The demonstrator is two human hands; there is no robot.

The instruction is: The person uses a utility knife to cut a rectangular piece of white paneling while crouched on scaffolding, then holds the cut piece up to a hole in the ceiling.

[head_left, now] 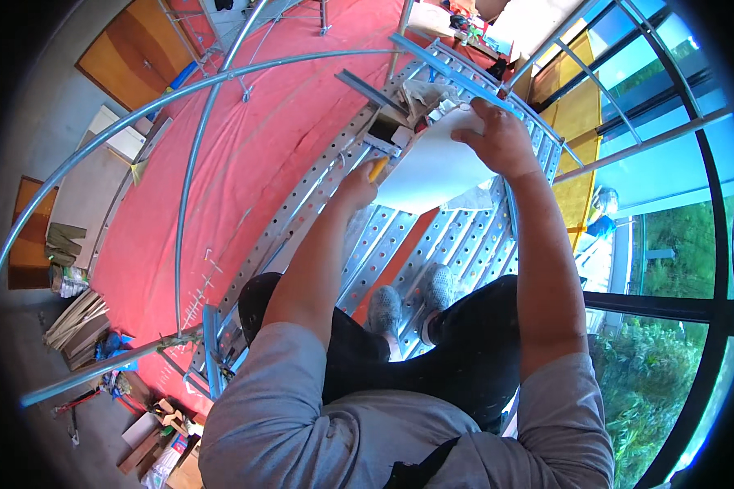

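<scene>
A white board or sheet (432,167) lies at a slant over the perforated metal planks (383,253), in front of my crouched legs. My left hand (359,183) is closed on a small yellow tool (377,169) at the board's left edge; I cannot make out what kind it is. My right hand (497,138) grips the board's upper right edge, thumb curled over it. Beyond the board lie crumpled pale scraps (420,96) and a small open box (387,130). My two shoes (439,285) rest on the planks below the board.
Curved scaffold tubes (139,98) and rails cross around me. Far below is a red covering (139,228), with timber offcuts (73,318) beside it. Rails, a yellow panel (579,138) and windows with greenery (669,244) line the right side. A blue metal bar (457,69) runs beyond the scraps.
</scene>
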